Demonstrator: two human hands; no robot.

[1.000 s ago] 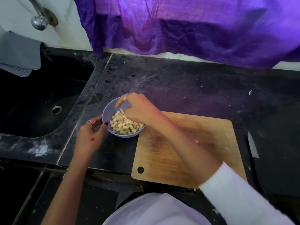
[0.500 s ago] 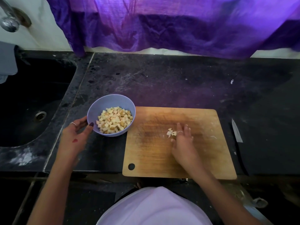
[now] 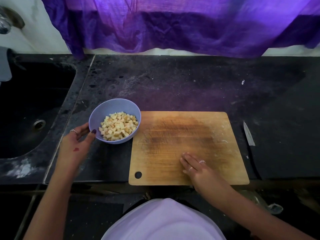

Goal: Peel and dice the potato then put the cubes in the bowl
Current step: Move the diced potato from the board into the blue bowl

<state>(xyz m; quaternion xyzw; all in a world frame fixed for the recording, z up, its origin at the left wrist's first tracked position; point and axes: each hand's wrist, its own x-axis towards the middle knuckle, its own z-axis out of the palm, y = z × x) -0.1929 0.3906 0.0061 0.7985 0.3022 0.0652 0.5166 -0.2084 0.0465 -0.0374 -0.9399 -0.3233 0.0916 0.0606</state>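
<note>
Left hand (image 3: 78, 142): fingers loosely spread and gently curved, cupped against the bowl (image 3: 98, 116) from its 8 o'clock side; the thumb, nail painted dark, lies on the rim, the other fingers touch the outer wall; one ring shows, and a small red mark on the back of the hand. Right hand (image 3: 195, 166): fingers straight and pressed together, laid flat on the cutting board (image 3: 173, 135) in its lower right part, tips pointing toward 10 o'clock; two rings show; whether any pieces lie beneath the palm cannot be told. Potato cubes (image 3: 118, 126): pale yellow, heaped inside the lavender bowl toward its 4 o'clock side, the far inner wall bare. Bowl stands on the black counter (image 3: 190, 84), just beside the board's upper left corner. Board: wooden, darkened and scored at the centre, hanging hole at its lower left corner, faint pale specks along the right edge, too small to identify. Knife (image 3: 249, 134): only the blade is clear, at 3 o'clock of the board; its handle merges with the dark counter. Sink (image 3: 34, 104): at 9 o'clock, drain visible, cut off by the left edge. Tap (image 3: 7, 21): mostly out of frame at 10 o'clock. Purple cloth (image 3: 173, 23): hangs across the wall at 12 o'clock, hiding what is behind it. Person's light garment (image 3: 162, 220): at 6 o'clock, cut off below.
</note>
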